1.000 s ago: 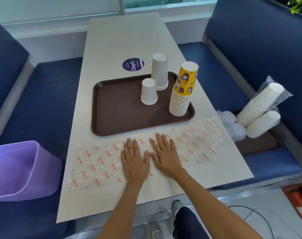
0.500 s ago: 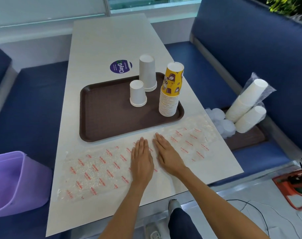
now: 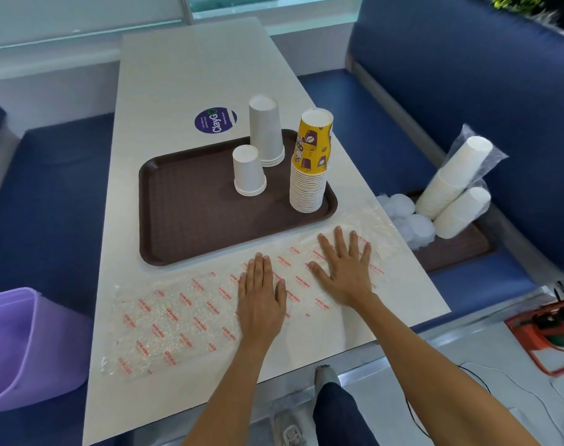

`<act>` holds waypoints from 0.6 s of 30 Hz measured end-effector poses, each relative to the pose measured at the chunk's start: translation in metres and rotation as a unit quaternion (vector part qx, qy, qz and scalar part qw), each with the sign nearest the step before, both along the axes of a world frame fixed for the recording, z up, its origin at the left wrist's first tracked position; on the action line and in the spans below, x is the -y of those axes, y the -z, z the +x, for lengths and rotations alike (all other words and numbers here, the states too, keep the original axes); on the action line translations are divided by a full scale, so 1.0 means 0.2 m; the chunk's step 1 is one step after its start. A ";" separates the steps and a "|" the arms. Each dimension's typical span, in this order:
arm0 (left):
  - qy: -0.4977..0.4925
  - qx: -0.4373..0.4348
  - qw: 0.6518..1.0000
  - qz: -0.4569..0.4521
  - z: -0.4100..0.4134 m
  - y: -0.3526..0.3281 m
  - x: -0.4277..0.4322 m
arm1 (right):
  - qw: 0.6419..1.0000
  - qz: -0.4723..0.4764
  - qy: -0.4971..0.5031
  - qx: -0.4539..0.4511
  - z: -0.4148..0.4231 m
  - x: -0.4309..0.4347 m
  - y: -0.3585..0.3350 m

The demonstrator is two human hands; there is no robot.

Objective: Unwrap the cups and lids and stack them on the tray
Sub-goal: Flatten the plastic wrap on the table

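A clear plastic wrapper (image 3: 177, 320) with red print lies flat along the table's near edge. My left hand (image 3: 261, 300) presses on its middle with straight fingers. My right hand (image 3: 345, 268) lies flat, fingers spread, on its right part. Behind them a brown tray (image 3: 184, 220) carries a short white cup stack (image 3: 249, 171), a taller white cup stack (image 3: 266, 132) and a tall stack topped by a yellow cup (image 3: 311, 162). On the right bench, wrapped white cups (image 3: 451, 181) and wrapped lids (image 3: 409, 217) lie on a second brown tray (image 3: 461, 249).
A purple bin (image 3: 26, 346) stands on the left bench. A round purple sticker (image 3: 215, 120) marks the white table (image 3: 197, 69). Blue benches flank the table. An orange object (image 3: 551, 336) and cables lie on the floor at the right.
My right hand has slid to the right along the wrapper and spread its fingers, away from my left hand, which still presses near the middle. The camera view has shifted.
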State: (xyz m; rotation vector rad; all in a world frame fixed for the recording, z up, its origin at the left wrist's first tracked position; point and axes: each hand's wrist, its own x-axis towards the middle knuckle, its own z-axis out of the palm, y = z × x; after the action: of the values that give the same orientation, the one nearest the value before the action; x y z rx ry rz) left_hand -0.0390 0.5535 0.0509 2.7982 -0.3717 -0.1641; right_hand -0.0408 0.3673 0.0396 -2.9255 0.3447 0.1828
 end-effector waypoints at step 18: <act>0.000 -0.028 0.996 0.081 0.01 -0.01 -0.03 | 0.998 0.049 0.047 -0.007 -0.02 -0.06 -0.08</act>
State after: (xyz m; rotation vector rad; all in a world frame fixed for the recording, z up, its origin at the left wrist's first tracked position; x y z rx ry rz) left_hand -0.0370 0.5600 0.0529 2.9457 -0.3583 -0.2851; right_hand -0.0455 0.3786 0.0561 -2.8057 0.4612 0.2020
